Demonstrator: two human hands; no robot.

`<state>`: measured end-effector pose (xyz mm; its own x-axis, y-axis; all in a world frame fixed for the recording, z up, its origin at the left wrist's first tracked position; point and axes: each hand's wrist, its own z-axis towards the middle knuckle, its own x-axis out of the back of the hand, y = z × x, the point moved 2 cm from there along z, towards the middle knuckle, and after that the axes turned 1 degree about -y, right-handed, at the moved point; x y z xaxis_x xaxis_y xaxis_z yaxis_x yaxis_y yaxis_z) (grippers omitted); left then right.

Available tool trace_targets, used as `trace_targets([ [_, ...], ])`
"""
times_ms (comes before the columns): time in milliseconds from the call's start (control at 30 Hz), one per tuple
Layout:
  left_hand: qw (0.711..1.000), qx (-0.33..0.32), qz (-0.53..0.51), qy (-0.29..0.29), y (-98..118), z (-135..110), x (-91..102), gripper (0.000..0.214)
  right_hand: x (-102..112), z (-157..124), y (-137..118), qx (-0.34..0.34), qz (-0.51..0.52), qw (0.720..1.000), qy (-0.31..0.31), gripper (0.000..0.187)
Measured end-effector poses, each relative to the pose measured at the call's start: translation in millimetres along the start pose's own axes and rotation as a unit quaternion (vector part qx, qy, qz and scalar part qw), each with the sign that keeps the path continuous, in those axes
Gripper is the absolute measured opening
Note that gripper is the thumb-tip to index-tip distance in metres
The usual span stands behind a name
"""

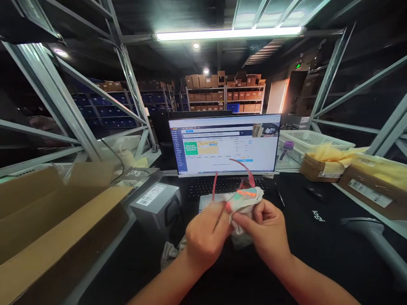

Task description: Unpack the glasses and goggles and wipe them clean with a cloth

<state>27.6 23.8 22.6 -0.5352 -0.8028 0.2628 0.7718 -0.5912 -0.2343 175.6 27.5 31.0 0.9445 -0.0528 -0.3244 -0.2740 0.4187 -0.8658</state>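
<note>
In front of the keyboard, my left hand [205, 235] is closed on a pair of sunglasses [251, 178] with thin red temples pointing up and away from me. My right hand [271, 226] pinches a whitish cloth [238, 226] with a jagged edge and presses it around the lens area, where coloured glints show. Both hands meet at the cloth, and much of the frame is hidden behind fingers and fabric. A grey crumpled fabric piece [169, 253] lies beneath my left wrist. Behind my left hand, part of a pale box [204, 201] shows.
A grey box [155, 205] with a white label stands left, beside a large open carton [63, 224]. Ahead are a keyboard [197, 186] and a lit monitor [222, 148]. To the right lie a mouse [314, 192], a handheld scanner [365, 226] and a labelled carton [369, 190].
</note>
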Motion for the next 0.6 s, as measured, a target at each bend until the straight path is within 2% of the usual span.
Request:
trace_targets([
  [133, 0.997, -0.069, -0.03, 0.032, -5, -2, 0.2, 0.011, 12, 12, -14, -0.069, 0.098, 0.993, -0.01, 0.065],
  [200, 0.995, -0.083, -0.049, 0.031, -6, -3, -1.2, 0.008, 18, 20, -21, -0.096, 0.127, 0.987, -0.022, 0.067],
  [300, 0.995, -0.069, -0.075, 0.014, -5, -4, -4.2, 0.012, 24, 29, -25, -0.115, 0.146, 0.982, -0.04, 0.069],
  [400, 0.995, -0.028, -0.091, 0.011, -4, -2, -3.9, 0.014, 31, 38, -25, -0.144, 0.135, 0.978, -0.07, 0.065],
  [467, 0.993, 0.017, -0.113, 0.005, -4, 2, -1.0, 0.011, 43, 46, -29, -0.133, 0.117, 0.982, -0.07, 0.062],
  [600, 0.983, 0.074, -0.169, -0.005, -1, 13, 8.8, 0.021, 79, 66, -46, -0.04, 0.055, 0.998, 0.007, 0.051],
])
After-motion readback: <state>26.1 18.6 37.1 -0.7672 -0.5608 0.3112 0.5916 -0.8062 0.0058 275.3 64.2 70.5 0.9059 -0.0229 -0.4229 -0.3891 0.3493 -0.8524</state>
